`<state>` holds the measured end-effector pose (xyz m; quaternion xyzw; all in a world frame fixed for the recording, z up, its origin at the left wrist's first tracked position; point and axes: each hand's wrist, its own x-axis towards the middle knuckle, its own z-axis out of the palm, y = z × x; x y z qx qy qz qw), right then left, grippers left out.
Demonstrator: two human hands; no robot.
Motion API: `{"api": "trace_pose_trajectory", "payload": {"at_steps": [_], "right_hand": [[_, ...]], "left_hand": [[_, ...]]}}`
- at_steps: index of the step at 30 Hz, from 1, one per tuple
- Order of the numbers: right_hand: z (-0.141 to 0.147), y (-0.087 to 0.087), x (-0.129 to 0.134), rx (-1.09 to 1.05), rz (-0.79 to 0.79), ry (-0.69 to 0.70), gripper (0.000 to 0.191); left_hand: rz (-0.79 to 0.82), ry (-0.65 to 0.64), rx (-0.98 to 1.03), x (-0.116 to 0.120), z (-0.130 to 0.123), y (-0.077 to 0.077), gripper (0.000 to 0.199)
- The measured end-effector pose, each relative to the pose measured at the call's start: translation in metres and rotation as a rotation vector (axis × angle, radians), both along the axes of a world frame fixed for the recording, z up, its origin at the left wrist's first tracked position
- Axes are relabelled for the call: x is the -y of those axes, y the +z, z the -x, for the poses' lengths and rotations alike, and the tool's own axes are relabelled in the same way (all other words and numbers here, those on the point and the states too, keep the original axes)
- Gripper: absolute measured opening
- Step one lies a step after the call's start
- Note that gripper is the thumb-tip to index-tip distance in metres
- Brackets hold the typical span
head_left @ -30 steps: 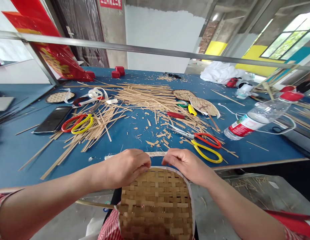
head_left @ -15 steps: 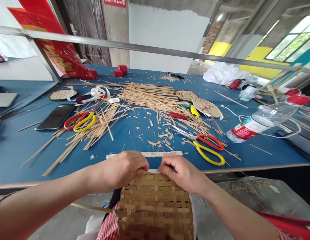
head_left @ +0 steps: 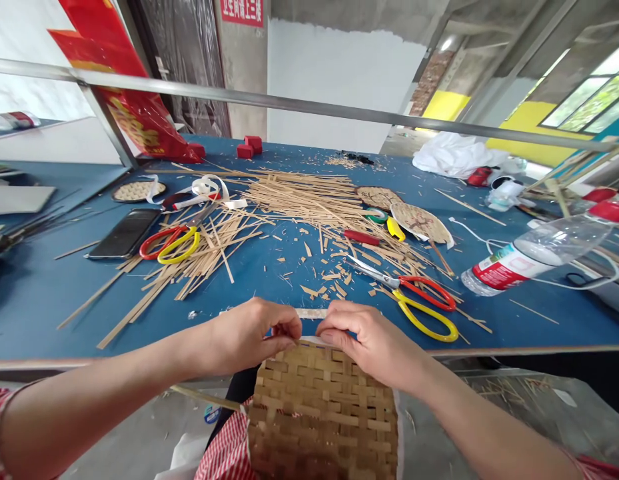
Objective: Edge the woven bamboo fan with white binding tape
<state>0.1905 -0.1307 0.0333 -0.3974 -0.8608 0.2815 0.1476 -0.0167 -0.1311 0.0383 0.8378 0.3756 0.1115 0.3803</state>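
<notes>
A woven bamboo panel (head_left: 324,413), like a hand fan, rests upright against my lap at the table's front edge. White edging (head_left: 313,341) runs along its top and right side, and a thin stick (head_left: 209,398) juts out at its left. My left hand (head_left: 254,333) pinches the top edge left of centre, thumb against the edging. Close by on the right, my right hand (head_left: 369,337) pinches the same edge with fingers curled over it. Just beyond the hands, a pale patterned strip (head_left: 312,313) lies on the table, partly hidden by them.
On the blue table (head_left: 244,333) lie bamboo strips (head_left: 299,193), red-and-yellow scissors (head_left: 172,243) at left, similar scissors (head_left: 404,293) at right, a phone (head_left: 124,233), white ribbon (head_left: 209,187) and leaf-shaped woven pieces (head_left: 422,223). A water bottle (head_left: 519,263) leans at right. A metal rail (head_left: 309,103) crosses behind.
The view has shifted slightly, so the table things appear a little further right. My left fingers have lifted and rearranged at the edge; both hands stay on the panel's top.
</notes>
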Motion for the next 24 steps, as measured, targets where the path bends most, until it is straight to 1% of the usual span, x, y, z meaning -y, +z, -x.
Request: {"api": "trace_pose_trajectory", "payload": {"at_steps": [2,6,9,11,13,16,19,22,24], "right_hand": [[0.006,0.000,0.002,0.017,-0.036,-0.015,0.020],[0.015,-0.007,0.007,0.133,-0.123,-0.060,0.020],[0.015,-0.013,0.007,0.165,-0.164,-0.035,0.020],[0.014,-0.016,0.006,0.151,-0.161,-0.015,0.021],[0.012,-0.017,0.004,0.134,-0.153,-0.011,0.023],[0.010,-0.018,0.003,0.122,-0.136,-0.006,0.024],[0.009,-0.018,0.003,0.108,-0.126,0.003,0.023],[0.008,-0.019,0.003,0.097,-0.118,0.011,0.023],[0.008,-0.019,0.003,0.090,-0.117,0.024,0.023]], "left_hand": [[-0.005,0.004,-0.006,0.000,-0.002,0.001,0.012],[0.014,0.003,-0.019,-0.002,-0.002,0.004,0.012],[0.103,-0.019,-0.037,-0.005,0.003,0.010,0.015],[0.191,-0.064,-0.056,-0.008,0.007,0.014,0.017],[0.222,-0.093,-0.090,-0.009,0.011,0.017,0.015],[0.126,-0.130,-0.138,-0.012,0.014,0.015,0.015],[-0.044,-0.167,-0.160,-0.013,0.014,0.009,0.019],[-0.236,-0.169,-0.192,-0.013,0.014,0.005,0.018],[-0.309,-0.183,-0.221,-0.012,0.014,0.006,0.018]]}}
